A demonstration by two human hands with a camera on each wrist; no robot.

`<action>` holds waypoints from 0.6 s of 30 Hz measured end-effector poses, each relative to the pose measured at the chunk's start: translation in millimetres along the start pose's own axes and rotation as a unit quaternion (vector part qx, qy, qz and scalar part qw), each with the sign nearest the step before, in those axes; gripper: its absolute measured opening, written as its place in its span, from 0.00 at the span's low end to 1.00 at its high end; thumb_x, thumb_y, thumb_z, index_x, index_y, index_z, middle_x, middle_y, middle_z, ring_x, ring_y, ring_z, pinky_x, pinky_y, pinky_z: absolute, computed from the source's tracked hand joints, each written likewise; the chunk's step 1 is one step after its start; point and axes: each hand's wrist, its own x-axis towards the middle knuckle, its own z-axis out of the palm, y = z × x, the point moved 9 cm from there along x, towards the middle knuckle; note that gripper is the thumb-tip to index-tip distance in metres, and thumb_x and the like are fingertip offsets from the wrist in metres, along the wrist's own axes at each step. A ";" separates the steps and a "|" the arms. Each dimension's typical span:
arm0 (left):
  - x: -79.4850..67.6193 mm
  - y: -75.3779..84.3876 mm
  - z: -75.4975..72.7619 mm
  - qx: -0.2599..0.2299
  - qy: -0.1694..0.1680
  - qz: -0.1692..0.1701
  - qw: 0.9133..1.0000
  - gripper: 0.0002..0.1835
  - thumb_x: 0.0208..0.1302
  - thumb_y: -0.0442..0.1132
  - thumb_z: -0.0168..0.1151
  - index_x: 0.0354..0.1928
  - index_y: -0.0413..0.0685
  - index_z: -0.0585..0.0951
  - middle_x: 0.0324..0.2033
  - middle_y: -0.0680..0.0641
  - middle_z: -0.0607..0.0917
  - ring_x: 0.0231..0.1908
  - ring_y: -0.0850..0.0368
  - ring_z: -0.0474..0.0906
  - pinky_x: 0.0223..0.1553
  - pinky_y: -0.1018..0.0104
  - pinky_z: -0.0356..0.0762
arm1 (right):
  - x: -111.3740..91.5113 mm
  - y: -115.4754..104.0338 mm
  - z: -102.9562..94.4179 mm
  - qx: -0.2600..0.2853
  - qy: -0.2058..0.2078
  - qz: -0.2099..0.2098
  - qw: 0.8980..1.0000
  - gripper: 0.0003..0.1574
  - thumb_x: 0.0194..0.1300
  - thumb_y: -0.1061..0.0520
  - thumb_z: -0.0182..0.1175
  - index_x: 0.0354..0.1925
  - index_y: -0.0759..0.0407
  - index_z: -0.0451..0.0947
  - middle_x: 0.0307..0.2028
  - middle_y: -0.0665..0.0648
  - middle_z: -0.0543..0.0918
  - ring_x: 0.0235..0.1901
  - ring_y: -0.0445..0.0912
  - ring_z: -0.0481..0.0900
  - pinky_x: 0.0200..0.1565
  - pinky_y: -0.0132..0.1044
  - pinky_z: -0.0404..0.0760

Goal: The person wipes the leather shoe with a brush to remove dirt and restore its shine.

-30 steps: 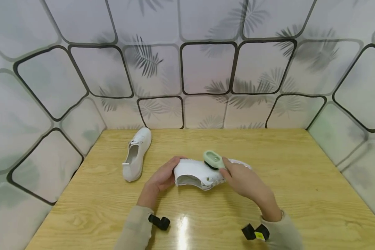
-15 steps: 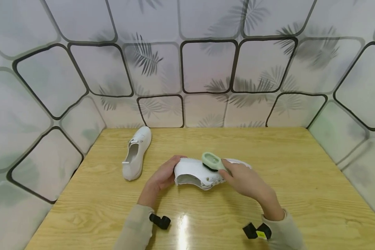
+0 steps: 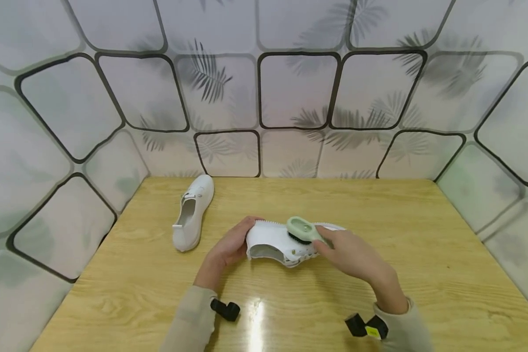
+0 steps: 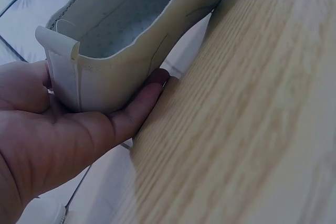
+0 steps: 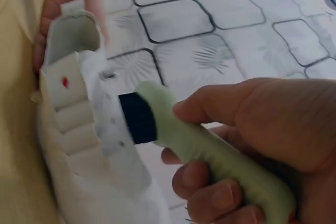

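A white shoe lies on its side on the wooden table, its opening toward the wearer. My left hand grips the heel; in the left wrist view the thumb and fingers wrap the heel from both sides. My right hand holds a pale green brush by its handle, fingers curled round it in the right wrist view. The brush's dark bristles rest against the shoe's upper side near the lace holes. The toe is partly hidden behind the right hand.
A second white shoe stands upright at the table's left, toe toward the back wall. Patterned wall panels enclose the table at the back and both sides. Black wrist cameras are strapped at both sleeves.
The brush slid a little left along the shoe, then back a little to the right with the right hand. The left hand keeps its hold on the heel. The head view tilted slightly.
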 end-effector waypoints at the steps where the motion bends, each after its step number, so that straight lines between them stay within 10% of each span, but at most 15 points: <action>1: -0.1 0.1 -0.8 0.001 0.000 0.003 1.000 0.22 0.82 0.47 0.33 0.66 0.42 0.66 0.54 0.45 0.74 0.48 0.57 0.76 0.46 0.65 0.76 | -0.8 2.1 -2.5 -0.009 0.006 0.012 1.000 0.34 0.77 0.48 0.49 0.71 0.69 0.62 0.64 0.68 0.74 0.39 0.54 0.82 0.46 0.52 0.78; 5: 0.1 1.0 -1.4 0.006 -0.001 0.004 1.000 0.22 0.82 0.48 0.33 0.65 0.42 0.66 0.55 0.44 0.74 0.48 0.57 0.75 0.46 0.65 0.76 | -0.9 3.9 -4.4 -0.047 0.019 0.028 0.998 0.34 0.78 0.49 0.49 0.71 0.69 0.62 0.62 0.69 0.75 0.40 0.55 0.82 0.39 0.49 0.78; 10: -0.5 1.9 -1.0 0.017 -0.005 0.001 1.000 0.24 0.82 0.49 0.32 0.67 0.42 0.64 0.55 0.44 0.74 0.47 0.57 0.76 0.46 0.64 0.77 | 1.1 -4.9 0.8 -0.046 0.015 -0.004 0.999 0.35 0.77 0.48 0.50 0.70 0.70 0.63 0.63 0.68 0.74 0.61 0.61 0.74 0.57 0.56 0.74; 18: -0.3 2.0 2.3 0.021 -0.014 0.017 1.000 0.25 0.82 0.51 0.32 0.66 0.40 0.64 0.52 0.48 0.75 0.48 0.58 0.74 0.48 0.65 0.75 | -1.7 2.2 -5.1 -0.069 0.039 0.026 0.997 0.35 0.77 0.49 0.50 0.71 0.70 0.62 0.60 0.69 0.77 0.47 0.56 0.81 0.41 0.48 0.78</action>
